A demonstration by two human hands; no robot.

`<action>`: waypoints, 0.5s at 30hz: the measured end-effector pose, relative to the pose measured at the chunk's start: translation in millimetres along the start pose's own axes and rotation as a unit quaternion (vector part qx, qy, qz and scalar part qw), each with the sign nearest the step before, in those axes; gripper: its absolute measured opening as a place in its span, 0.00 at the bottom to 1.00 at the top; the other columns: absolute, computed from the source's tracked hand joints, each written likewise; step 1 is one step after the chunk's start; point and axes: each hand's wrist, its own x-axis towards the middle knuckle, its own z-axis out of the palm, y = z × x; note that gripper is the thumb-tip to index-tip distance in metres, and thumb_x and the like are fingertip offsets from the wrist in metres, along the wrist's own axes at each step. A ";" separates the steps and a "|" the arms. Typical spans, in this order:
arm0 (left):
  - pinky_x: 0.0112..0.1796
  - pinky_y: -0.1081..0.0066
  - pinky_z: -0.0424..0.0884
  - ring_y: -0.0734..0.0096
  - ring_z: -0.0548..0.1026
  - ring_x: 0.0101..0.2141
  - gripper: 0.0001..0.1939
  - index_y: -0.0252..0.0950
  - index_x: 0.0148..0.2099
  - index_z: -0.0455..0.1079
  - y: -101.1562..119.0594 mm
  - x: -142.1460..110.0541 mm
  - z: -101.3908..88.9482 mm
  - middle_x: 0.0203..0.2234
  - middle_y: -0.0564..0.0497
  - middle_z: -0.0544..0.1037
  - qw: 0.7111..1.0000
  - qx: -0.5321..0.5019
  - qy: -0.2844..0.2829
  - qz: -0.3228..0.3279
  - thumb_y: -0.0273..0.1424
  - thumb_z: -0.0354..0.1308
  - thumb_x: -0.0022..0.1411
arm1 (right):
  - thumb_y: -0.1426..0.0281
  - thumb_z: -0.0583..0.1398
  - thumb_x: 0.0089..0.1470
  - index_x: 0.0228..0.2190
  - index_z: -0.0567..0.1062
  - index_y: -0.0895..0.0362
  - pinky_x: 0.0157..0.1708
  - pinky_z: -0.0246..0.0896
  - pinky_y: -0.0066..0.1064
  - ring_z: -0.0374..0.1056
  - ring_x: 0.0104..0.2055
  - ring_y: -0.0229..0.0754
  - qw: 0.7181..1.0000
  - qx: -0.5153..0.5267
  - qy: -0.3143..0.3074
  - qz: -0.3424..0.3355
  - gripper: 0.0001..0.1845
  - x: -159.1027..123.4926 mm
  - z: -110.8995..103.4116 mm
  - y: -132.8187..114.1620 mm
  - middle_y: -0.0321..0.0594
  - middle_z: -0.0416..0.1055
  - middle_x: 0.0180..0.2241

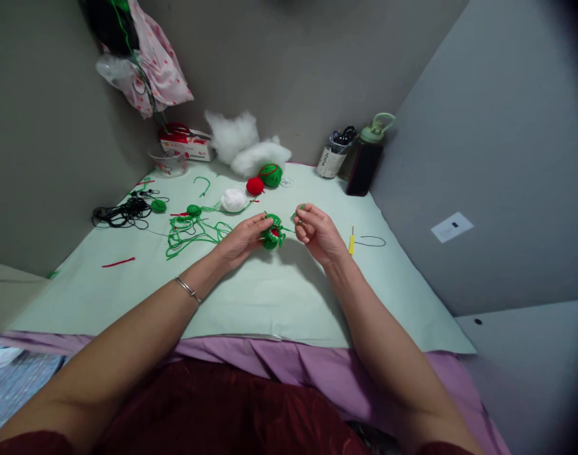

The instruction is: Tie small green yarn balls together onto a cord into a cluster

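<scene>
My left hand (245, 240) grips a small green crocheted figure (272, 239) with a red and white mouth-like patch. From the figure a strand of green yarn (288, 230) runs across to my right hand (315, 232), whose fingers are pinched on it. Whether a needle is also in that pinch is too small to tell. Left of the hands lie loose green yarn (194, 237) and a small green crocheted piece (193, 210). Right of my right hand rests a yellow-handled hook tool (351, 244) with a thin dark loop.
Behind the hands sit a white yarn ball (233, 200), a red ball (255, 186), a green ball (270, 175) and white stuffing (251, 144). Black cord (128, 212) lies left. A bottle (365, 161) and a holder (331, 161) stand by the right wall; a plastic cup (170, 163) stands back left.
</scene>
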 end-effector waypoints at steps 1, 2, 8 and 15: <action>0.38 0.71 0.71 0.72 0.75 0.35 0.17 0.34 0.40 0.74 -0.7 0.8 -1.1 0.34 0.51 0.77 1.000 -0.004 -0.001 0.004 0.40 0.71 0.56 | 0.63 0.72 0.44 0.31 0.71 0.56 0.15 0.44 0.22 0.57 0.18 0.26 1.000 -0.014 -0.002 -0.004 0.18 -0.5 0.7 0.1 0.30 0.71 0.27; 0.39 0.71 0.71 0.71 0.75 0.36 0.16 0.34 0.40 0.74 -1.4 1.5 -2.4 0.34 0.50 0.77 1.000 -0.010 -0.004 0.007 0.40 0.70 0.57 | 0.62 0.72 0.44 0.31 0.72 0.56 0.16 0.44 0.22 0.57 0.17 0.26 1.000 -0.028 -0.003 -0.009 0.18 -1.0 1.5 0.0 0.30 0.72 0.27; 0.40 0.70 0.73 0.69 0.78 0.37 0.13 0.32 0.41 0.75 -4.7 4.7 -8.1 0.34 0.47 0.80 0.999 -0.045 0.004 0.003 0.38 0.66 0.63 | 0.59 0.72 0.43 0.31 0.74 0.56 0.20 0.53 0.25 0.62 0.21 0.30 0.995 -0.091 -0.001 -0.046 0.18 -2.7 4.9 2.3 0.35 0.76 0.29; 0.41 0.68 0.76 0.68 0.79 0.37 0.11 0.32 0.41 0.77 -5.9 7.0 -9.7 0.34 0.45 0.81 0.997 -0.076 -0.001 -0.002 0.35 0.60 0.68 | 0.62 0.71 0.45 0.29 0.80 0.56 0.26 0.58 0.29 0.60 0.24 0.34 0.977 -0.186 0.040 -0.101 0.11 -1.5 4.7 7.9 0.33 0.71 0.23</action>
